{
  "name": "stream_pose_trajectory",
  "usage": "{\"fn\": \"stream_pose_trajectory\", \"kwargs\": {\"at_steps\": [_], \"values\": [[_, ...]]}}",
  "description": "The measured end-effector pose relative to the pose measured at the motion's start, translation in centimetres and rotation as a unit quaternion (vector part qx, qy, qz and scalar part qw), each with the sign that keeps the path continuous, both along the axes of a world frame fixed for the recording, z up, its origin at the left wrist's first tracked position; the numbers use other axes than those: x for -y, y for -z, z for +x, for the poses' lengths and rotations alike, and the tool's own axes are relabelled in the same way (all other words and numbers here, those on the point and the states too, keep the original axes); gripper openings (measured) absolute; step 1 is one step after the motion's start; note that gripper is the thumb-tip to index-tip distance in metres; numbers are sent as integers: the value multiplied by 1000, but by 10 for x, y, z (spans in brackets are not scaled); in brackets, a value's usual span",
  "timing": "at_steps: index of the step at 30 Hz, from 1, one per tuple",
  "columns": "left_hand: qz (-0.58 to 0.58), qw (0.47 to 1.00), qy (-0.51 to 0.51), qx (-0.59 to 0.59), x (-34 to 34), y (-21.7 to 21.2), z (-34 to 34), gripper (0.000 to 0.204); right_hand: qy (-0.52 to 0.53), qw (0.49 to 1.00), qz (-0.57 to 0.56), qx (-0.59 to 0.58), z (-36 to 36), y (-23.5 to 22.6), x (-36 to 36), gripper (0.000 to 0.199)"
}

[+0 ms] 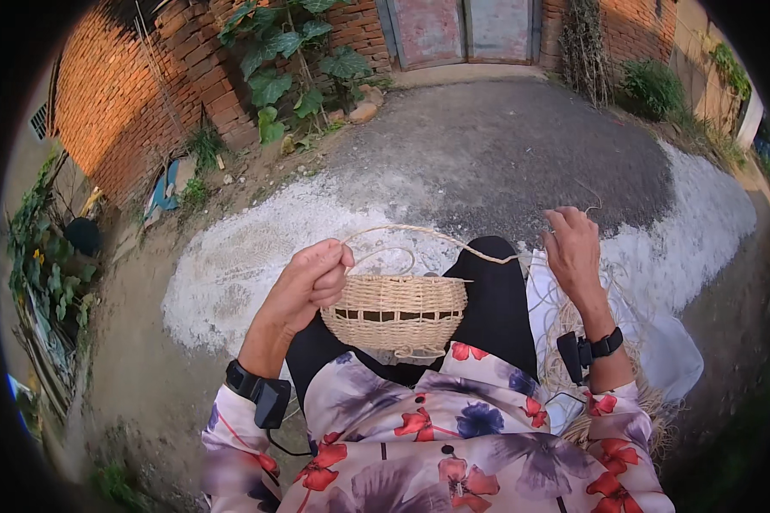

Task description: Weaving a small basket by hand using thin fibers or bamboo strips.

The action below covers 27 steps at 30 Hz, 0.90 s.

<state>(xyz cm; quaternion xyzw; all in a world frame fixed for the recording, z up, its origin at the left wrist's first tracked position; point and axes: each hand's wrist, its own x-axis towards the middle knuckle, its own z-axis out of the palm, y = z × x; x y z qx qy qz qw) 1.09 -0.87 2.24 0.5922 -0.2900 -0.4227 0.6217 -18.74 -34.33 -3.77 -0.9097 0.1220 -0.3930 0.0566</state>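
Basket (393, 297) is seemingly nearing full shape, left hand (315, 272) pinching loose cord (393, 227) apparently left to weave, right hand (573, 252) hovering, its grip unclear.

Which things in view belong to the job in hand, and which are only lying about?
For the job:
- woven basket
- pale cord in left hand
- loose strands
- white sheet under them

Lying about:
- stones near the leafy plant
- blue object, kind unclear

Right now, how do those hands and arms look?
The left hand and right hand are ungloved. Each wears a black wrist strap with a boxy black device; a dark cable shows by the left one. Pale sleeves carry red and purple flowers.
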Motion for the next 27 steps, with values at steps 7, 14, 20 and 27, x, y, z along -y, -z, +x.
{"fn": "stream_pose_trajectory", "kwargs": {"at_steps": [7, 14, 20, 27], "values": [[-252, 933, 12, -256, 72, 5, -33, 24, -401, 820, 408, 33, 58, -8, -145, 34], [-307, 914, -92, -249, 37, 15, 26, 26, -406, 579, 691, -148, 28, 8, -97, 29], [-316, 887, -215, -259, -2, 51, 90, 21, -265, 689, 651, -178, -17, 32, -59, 25], [-296, 858, -322, -270, -31, 67, 127, 17, -166, 747, 609, -208, -35, 58, -39, 22]]}}
